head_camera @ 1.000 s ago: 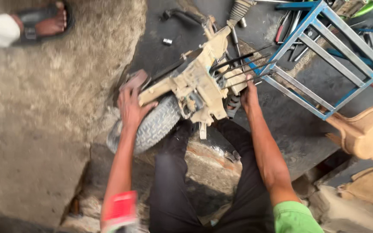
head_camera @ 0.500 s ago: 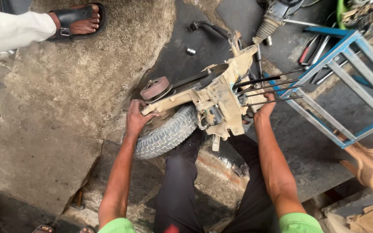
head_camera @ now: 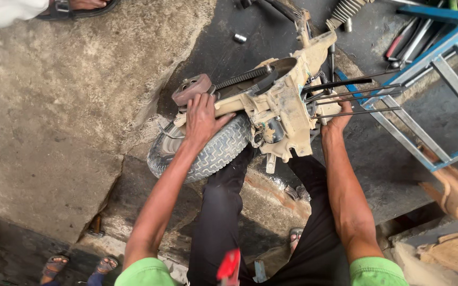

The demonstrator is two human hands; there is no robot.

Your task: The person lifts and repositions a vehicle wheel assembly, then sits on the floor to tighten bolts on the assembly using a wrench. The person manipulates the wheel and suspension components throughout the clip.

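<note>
A dirty tan scooter engine casing with a black drive belt lies on the oily concrete floor, its grey tyre toward me. My left hand grips the casing's rear end beside a round brown pulley, just above the tyre. My right hand holds the casing's right side, where several long metal studs stick out. My black-trousered legs sit below the engine.
A blue metal frame stand stands at the right, close to the studs. Loose tools, a small socket and a rubber boot lie at the top. Another person's sandalled foot is top left; sandalled feet show bottom left.
The view has shifted so the engine sits higher and nearer centre. Both hands stay on the casing; the left hand has slid from the tyre side up to the casing's rear end.
</note>
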